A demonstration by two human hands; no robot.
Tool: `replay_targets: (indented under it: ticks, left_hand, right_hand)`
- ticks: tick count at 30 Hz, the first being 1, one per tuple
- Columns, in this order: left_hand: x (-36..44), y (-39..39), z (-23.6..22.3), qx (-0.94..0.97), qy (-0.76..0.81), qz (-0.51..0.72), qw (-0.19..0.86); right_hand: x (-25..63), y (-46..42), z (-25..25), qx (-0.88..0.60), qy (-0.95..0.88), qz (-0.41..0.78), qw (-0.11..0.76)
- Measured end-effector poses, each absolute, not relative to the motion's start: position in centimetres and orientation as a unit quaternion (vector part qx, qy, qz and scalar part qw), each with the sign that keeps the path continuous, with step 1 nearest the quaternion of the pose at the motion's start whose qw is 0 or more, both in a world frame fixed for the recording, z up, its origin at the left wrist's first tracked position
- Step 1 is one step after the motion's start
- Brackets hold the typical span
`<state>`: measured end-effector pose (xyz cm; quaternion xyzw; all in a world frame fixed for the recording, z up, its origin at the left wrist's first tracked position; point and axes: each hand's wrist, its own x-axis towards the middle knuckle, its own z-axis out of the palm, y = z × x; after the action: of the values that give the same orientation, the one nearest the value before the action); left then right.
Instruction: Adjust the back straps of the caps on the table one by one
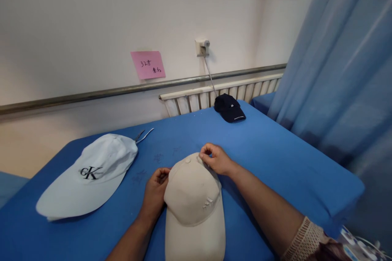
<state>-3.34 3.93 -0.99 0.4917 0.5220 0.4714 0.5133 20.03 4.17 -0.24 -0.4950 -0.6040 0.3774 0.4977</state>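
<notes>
A beige baseball cap lies on the blue table in front of me, brim toward me. My left hand rests against the cap's left side with fingers curled onto the crown edge. My right hand pinches the back top of the crown with bent fingers. A pale blue cap with black letters lies to the left, apart from both hands. A dark navy cap sits at the table's far edge.
Behind the table, a wall carries a pink note, a socket with a cord and a radiator. A blue curtain hangs at the right. The table's right corner drops off nearby.
</notes>
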Motion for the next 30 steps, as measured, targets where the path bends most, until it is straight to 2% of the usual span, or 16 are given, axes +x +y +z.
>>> replay_targets:
  ticks: [7, 15, 22, 28, 30]
  left_hand:
    - [-3.3, 4.0, -0.8, 0.499, 0.539, 0.473, 0.486]
    - [-4.1, 4.6, -1.3, 0.485, 0.527, 0.499, 0.488]
    - [-5.0, 4.7, -1.2, 0.483, 0.525, 0.535, 0.453]
    - [-5.4, 3.3, -0.5, 0.583, 0.551, 0.39, 0.452]
    - [-5.3, 3.0, -0.4, 0.593, 0.547, 0.385, 0.449]
  right_hand:
    - [21.6, 4.9, -1.4, -0.508, -0.543, 0.353, 0.568]
    - [21.3, 3.1, -1.3, -0.506, -0.582, 0.421, 0.477]
    - [20.3, 3.1, -2.1, -0.506, -0.552, 0.421, 0.513]
    - [20.0, 3.0, -2.7, -0.517, -0.549, 0.395, 0.525]
    - [20.0, 3.0, -2.7, -0.515, -0.547, 0.393, 0.53]
